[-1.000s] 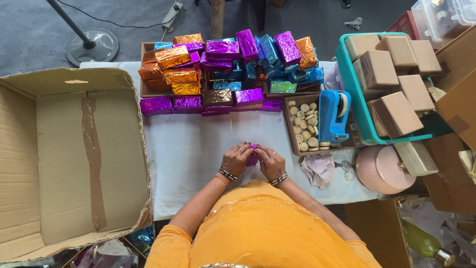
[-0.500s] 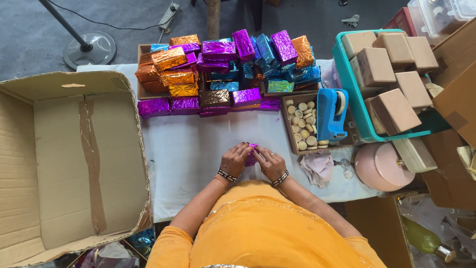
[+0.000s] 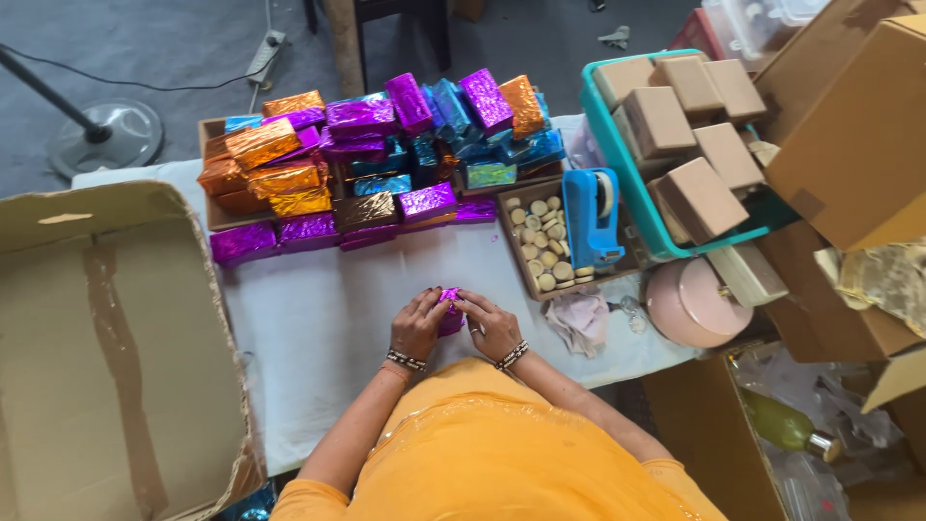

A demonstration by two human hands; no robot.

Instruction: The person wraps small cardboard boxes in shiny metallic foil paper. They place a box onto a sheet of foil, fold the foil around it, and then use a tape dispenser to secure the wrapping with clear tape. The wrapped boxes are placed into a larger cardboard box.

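Hands: left hand, right hand both closed around small purple foil packet on white table.

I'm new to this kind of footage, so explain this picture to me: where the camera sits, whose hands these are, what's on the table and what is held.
There is no machine here. The camera sits on a person's head and looks straight down, so you see their orange top and both arms. The left hand and right hand meet around a small purple foil-wrapped box, held just above the white table. Further back lies a pile of wrapped boxes in purple, orange and blue foil. To the right are a blue tape dispenser, a tray of small round pieces and a teal crate of plain brown boxes. A large open cardboard box stands at the left.
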